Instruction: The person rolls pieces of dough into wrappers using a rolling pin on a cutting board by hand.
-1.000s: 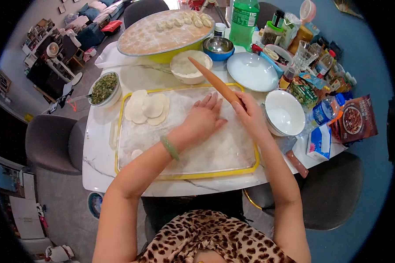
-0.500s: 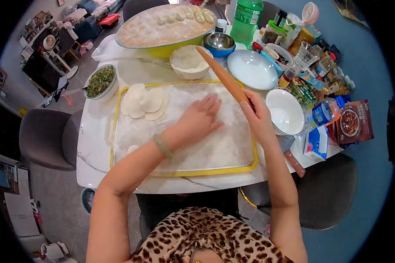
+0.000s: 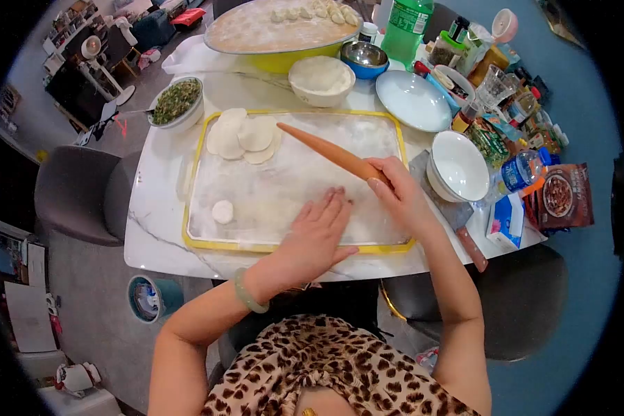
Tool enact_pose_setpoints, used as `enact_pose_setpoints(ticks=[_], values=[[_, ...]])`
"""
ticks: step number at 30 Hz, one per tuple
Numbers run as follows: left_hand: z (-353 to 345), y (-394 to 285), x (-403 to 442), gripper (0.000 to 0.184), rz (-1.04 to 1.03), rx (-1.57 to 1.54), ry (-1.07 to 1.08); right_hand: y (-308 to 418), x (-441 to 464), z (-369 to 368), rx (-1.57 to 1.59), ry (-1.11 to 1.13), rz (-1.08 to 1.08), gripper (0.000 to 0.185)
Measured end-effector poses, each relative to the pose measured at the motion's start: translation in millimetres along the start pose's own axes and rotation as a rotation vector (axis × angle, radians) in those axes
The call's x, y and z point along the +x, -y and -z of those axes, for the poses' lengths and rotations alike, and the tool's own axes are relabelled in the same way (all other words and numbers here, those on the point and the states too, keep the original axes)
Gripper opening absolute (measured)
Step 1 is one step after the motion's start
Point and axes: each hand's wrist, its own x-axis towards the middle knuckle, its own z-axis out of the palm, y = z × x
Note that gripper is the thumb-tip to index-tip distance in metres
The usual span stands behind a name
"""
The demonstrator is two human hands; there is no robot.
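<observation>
My left hand [image 3: 317, 232] lies palm down with fingers spread on the floured board [image 3: 256, 197], near its front edge. Whatever is under the palm is hidden. My right hand [image 3: 400, 196] grips one end of a tapered wooden rolling pin [image 3: 329, 152], which points up and left above the board. Several thin dough rounds [image 3: 257, 134] overlap at the board's back left. A small thick dough disc [image 3: 222, 211] sits alone at the left front.
Behind the board stand a flour bowl [image 3: 322, 80], a steel bowl [image 3: 364, 58] and a big tray of dumplings [image 3: 277, 31]. Green filling [image 3: 176, 102] is at the left. A plate [image 3: 413, 101], white bowl [image 3: 457, 166], cleaver [image 3: 471, 249] and bottles crowd the right.
My left hand has moved down the board toward its front edge. The rolling pin has tilted lower to the left in my right hand. The view has shifted, showing more of the bin.
</observation>
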Motion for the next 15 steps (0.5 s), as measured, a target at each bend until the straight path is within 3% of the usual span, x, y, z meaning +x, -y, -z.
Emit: enact_pose_setpoints(ticks=[7, 9, 15], values=[[-28.4, -39.2, 21.1, 0.077, -0.089, -0.109, -0.062, 9.3, -14.0, 0.5, 0.017, 0.004, -0.049, 0.029], [-29.8, -52.9, 30.1, 0.077, -0.095, -0.063, -0.044, 2.1, -14.4, -1.8, -0.038, -0.035, 0.028, 0.028], [-22.2, -24.2, -2.0, 0.077, -0.092, -0.005, -0.059, -2.9, -21.5, 9.4, 0.0, -0.089, -0.012, 0.029]])
